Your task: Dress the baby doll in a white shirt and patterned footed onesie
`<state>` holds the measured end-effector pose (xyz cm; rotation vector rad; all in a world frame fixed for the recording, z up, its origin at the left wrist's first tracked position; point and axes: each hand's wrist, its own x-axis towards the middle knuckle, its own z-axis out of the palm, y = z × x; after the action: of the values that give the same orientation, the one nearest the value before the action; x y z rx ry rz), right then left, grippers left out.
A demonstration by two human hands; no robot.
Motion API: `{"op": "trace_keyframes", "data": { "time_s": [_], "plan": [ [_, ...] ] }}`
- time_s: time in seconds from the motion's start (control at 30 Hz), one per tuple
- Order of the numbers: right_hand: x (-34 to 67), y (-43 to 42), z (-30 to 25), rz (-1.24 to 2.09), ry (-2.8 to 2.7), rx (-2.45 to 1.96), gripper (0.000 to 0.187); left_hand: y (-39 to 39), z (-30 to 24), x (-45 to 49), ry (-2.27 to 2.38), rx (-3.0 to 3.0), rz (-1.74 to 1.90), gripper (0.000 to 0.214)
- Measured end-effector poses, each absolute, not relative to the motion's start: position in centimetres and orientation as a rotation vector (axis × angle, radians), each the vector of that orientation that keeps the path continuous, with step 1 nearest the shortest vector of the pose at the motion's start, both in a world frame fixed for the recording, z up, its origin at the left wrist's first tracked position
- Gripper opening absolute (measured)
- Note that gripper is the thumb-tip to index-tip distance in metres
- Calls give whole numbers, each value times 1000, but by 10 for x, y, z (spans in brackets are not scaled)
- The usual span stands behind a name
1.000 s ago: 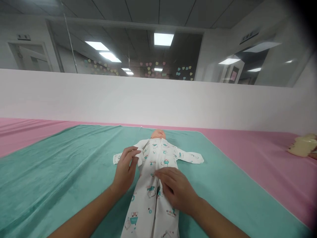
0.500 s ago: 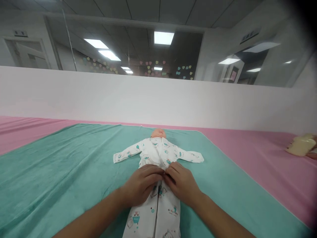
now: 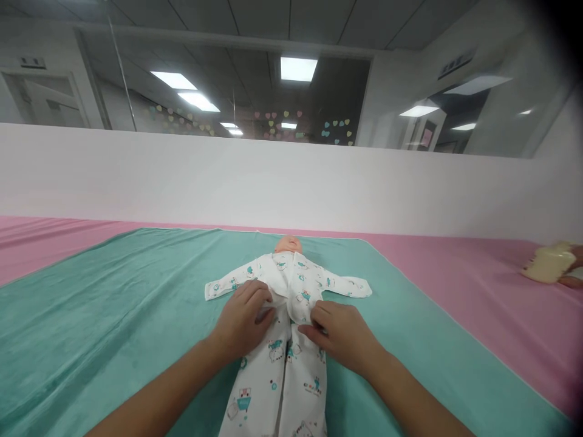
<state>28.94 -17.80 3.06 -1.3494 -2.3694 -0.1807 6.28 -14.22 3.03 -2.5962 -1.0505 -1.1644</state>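
A baby doll (image 3: 289,244) lies on its back, head away from me, in a white printed baby shirt (image 3: 304,282) with its sleeves stretched to both sides. Below the shirt are matching white printed pants (image 3: 273,379) with a dark gap down the middle. My left hand (image 3: 243,318) is closed on the shirt's left front panel near the hem, lifting its edge a little. At the right side of the waist, my right hand (image 3: 344,334) has curled fingers at the shirt's lower edge, the thumb lower over the pants. The fingertips' hold is partly hidden.
A green blanket (image 3: 136,315) lies under the doll, over a pink cover (image 3: 460,267). Behind stands a low white wall (image 3: 255,182) with glass above. At the far right, another person's hand (image 3: 577,261) touches a cream-coloured object (image 3: 548,264).
My hands were together at the middle of the waist and have moved apart. The left went left and up onto the shirt panel; the right shifted slightly right. The shirt's front edges show now.
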Motion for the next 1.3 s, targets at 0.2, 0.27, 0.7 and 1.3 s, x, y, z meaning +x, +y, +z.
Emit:
{"op": "trace_keyframes", "data": {
  "time_s": [0.2,0.27,0.7,1.3],
  "plan": [
    [296,-179,39,-106,-2391,-1408,40,-141,34,55,-1260,-2539,-993,10],
    [296,-179,39,-45,-2425,-1380,38,-140,34,52,-1217,-2599,-983,12],
    [283,-181,29,245,-2402,-1302,30,-140,22,56,-1006,-2616,-1043,19],
    [281,-179,25,243,-2350,-1272,31,-131,36,55,-1963,-2642,-2051,15]
  ]
}}
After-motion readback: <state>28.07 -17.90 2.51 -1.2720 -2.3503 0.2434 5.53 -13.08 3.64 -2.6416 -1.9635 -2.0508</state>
